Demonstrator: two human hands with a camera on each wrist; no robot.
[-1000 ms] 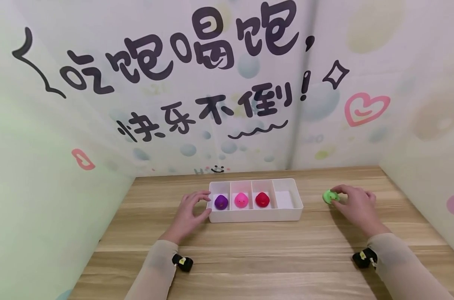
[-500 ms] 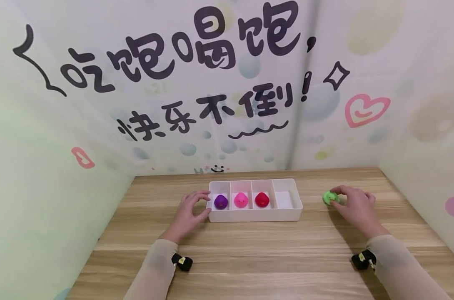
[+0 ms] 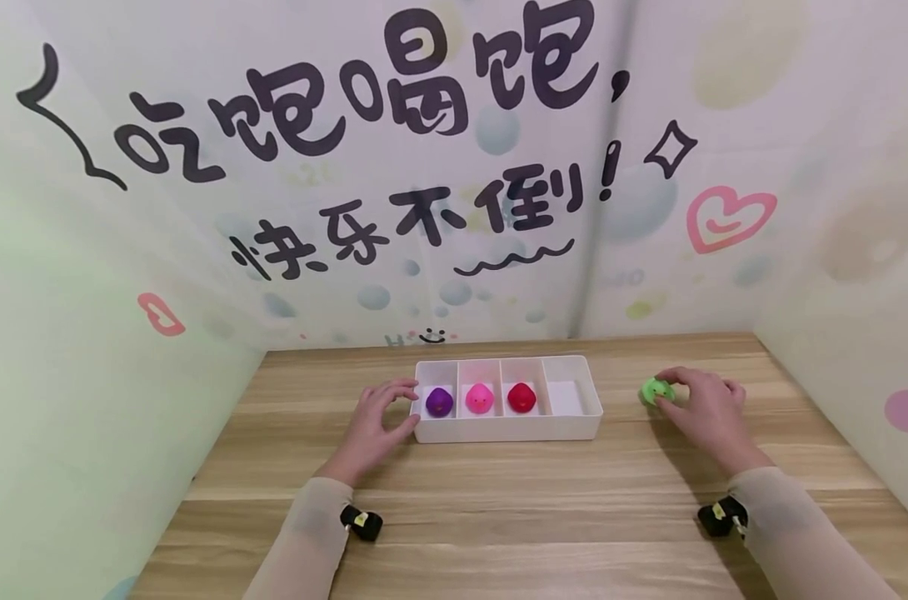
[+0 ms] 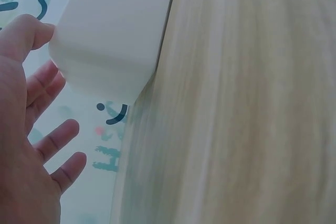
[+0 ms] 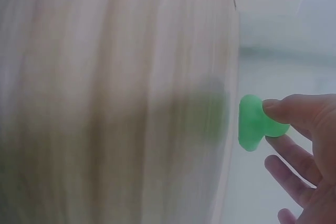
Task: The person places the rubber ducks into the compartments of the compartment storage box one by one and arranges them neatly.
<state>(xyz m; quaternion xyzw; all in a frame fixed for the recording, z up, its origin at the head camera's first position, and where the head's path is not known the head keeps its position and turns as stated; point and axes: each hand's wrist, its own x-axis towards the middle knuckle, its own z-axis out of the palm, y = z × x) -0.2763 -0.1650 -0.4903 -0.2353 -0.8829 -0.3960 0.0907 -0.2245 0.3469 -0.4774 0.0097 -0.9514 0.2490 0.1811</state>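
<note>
A white divided box point(image 3: 508, 429) stands near the back of the wooden table. From left to right, its compartments hold a purple toy duck point(image 3: 439, 402), a pink toy duck point(image 3: 480, 398) and a red toy duck point(image 3: 521, 397); the rightmost is empty. My left hand point(image 3: 375, 425) holds the box's left end, thumb and forefinger at its edges; in the left wrist view the other fingers point(image 4: 65, 142) are spread. To the right of the box, my right hand point(image 3: 712, 412) pinches a green toy duck point(image 5: 254, 121) between thumb and forefinger. A narrow gap shows under it.
A printed cloth wall point(image 3: 439, 292) with large black characters rises behind the table point(image 3: 499, 508). Plain side walls stand at left and right. Each wrist carries a small black camera, the left one point(image 3: 361, 522) and the right one point(image 3: 720, 517).
The head view has shifted slightly. My left hand stays at the box's end, and my right hand keeps the green toy duck in nearly the same spot, its face turned a little.
</note>
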